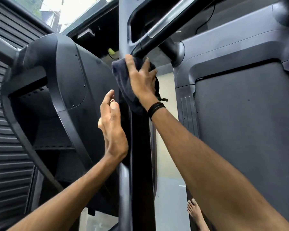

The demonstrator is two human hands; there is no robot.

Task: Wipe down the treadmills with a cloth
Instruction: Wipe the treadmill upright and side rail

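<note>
My right hand [143, 79] presses a dark blue cloth [123, 84] against the grey upright post [140, 147] of a treadmill, just under the black handlebar [158, 33]. The cloth is folded under my palm and hangs below my wrist, which wears black cords. My left hand [112, 124] rests flat against the left side of the same post, fingers straight and together, holding nothing. The treadmill's grey console back [240, 114] fills the right side.
A second treadmill's dark console housing [60, 80] and handle [2, 47] stand at the left, close to the post. Slatted shutters [5, 147] line the far left. My bare foot [197, 215] shows at the bottom, on the floor beside the post.
</note>
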